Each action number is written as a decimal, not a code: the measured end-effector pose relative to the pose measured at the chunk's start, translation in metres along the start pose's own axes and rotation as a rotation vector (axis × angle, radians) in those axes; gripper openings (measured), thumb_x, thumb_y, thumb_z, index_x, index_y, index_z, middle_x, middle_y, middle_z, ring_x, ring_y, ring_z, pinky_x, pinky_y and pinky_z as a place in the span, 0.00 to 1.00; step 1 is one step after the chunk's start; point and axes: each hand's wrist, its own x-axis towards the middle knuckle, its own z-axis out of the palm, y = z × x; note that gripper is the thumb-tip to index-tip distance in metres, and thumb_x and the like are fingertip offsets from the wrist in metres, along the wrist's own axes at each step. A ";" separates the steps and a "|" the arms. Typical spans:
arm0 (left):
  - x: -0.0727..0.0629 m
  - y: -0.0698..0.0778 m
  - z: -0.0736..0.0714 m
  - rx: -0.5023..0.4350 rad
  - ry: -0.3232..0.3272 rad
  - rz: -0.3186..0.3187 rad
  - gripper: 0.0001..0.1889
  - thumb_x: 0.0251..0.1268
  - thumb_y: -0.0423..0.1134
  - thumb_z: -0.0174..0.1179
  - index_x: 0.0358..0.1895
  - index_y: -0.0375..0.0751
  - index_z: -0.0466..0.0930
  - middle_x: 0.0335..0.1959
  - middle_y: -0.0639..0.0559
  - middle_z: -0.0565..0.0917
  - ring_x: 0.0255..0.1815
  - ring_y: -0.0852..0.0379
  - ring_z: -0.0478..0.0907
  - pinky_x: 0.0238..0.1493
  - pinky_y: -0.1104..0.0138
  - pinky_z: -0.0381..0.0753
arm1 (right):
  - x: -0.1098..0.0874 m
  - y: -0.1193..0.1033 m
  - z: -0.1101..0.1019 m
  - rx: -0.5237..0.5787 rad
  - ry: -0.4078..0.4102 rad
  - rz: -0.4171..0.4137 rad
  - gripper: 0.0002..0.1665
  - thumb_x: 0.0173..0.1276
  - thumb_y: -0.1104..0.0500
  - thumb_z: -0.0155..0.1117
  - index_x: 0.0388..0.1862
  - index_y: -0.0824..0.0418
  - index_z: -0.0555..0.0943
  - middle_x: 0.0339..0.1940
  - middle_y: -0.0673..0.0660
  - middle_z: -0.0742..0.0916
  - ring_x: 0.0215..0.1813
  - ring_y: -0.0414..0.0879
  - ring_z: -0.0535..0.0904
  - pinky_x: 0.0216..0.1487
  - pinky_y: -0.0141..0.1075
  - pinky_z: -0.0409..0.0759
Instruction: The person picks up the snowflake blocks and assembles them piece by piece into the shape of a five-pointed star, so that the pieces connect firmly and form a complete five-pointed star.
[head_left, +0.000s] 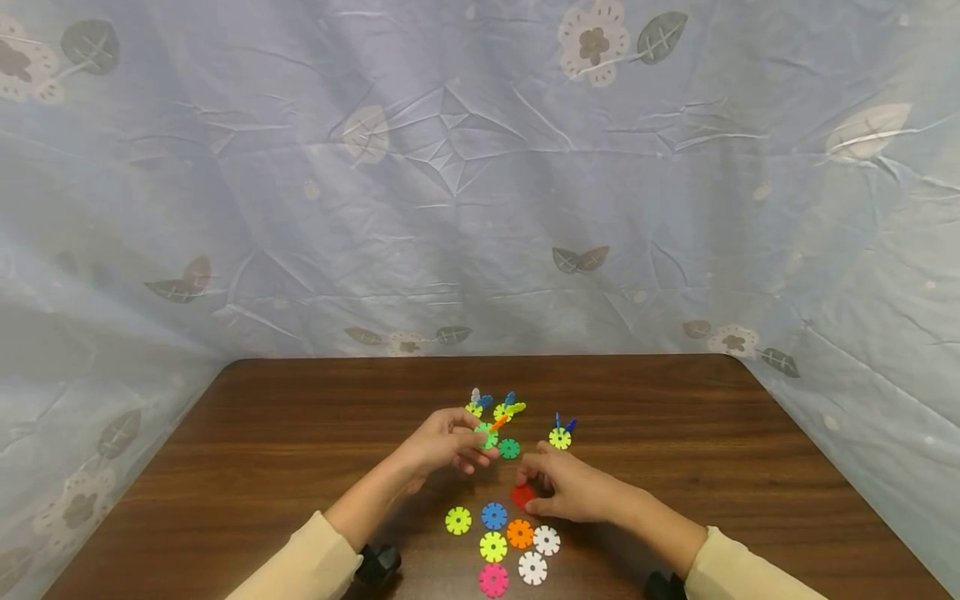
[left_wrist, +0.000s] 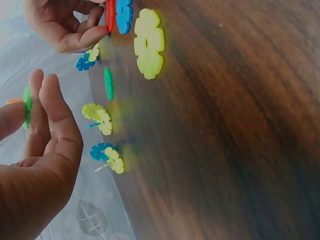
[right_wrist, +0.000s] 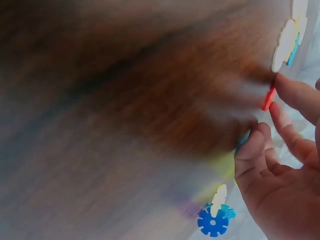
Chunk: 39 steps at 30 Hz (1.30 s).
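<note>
The left hand (head_left: 448, 446) pinches a light green disc (head_left: 486, 436) between thumb and fingers, above the table (head_left: 300, 467). The disc is thin, round and notched along its rim; an upright orange disc (head_left: 498, 424) projects from its face. The thumb and fingers cover part of the rim.

The right hand (head_left: 576, 487) grips a red disc (head_left: 522, 497) by its edge, in a narrow hold between thumb and fingers. The red disc is at the table surface; whether it is lifted cannot be told.

A dark green disc (head_left: 509, 448) lies flat between the hands. Behind them stand three assemblies, each on a yellow base: a white-and-blue assembly (head_left: 475, 409), a blue-and-yellow assembly (head_left: 502, 412) and, to the right, an all-blue-topped assembly (head_left: 559, 438).

Nearer the person lie loose discs: two yellow, one blue (head_left: 494, 516), one flat orange (head_left: 520, 533), two white and one pink (head_left: 493, 580). A patterned cloth (head_left: 450, 250) hangs behind the table.
</note>
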 end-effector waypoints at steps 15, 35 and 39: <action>0.004 -0.001 0.003 0.001 -0.006 -0.019 0.11 0.79 0.35 0.55 0.54 0.30 0.73 0.46 0.32 0.91 0.36 0.58 0.89 0.34 0.69 0.84 | -0.003 0.008 0.001 0.108 -0.006 -0.032 0.15 0.68 0.61 0.74 0.45 0.59 0.76 0.33 0.50 0.84 0.34 0.30 0.75 0.35 0.26 0.80; -0.001 0.002 0.012 -0.078 -0.103 -0.028 0.13 0.81 0.39 0.54 0.57 0.33 0.70 0.48 0.36 0.91 0.35 0.60 0.89 0.37 0.70 0.84 | -0.010 0.003 -0.018 0.470 0.399 -0.121 0.16 0.73 0.67 0.68 0.57 0.66 0.78 0.41 0.70 0.87 0.38 0.50 0.90 0.39 0.43 0.92; -0.003 0.005 0.016 -0.099 -0.139 -0.016 0.11 0.81 0.39 0.54 0.54 0.35 0.71 0.47 0.37 0.92 0.34 0.61 0.88 0.38 0.71 0.83 | -0.010 -0.001 -0.017 0.454 0.446 -0.154 0.16 0.72 0.68 0.68 0.57 0.65 0.80 0.44 0.67 0.88 0.40 0.50 0.90 0.41 0.46 0.92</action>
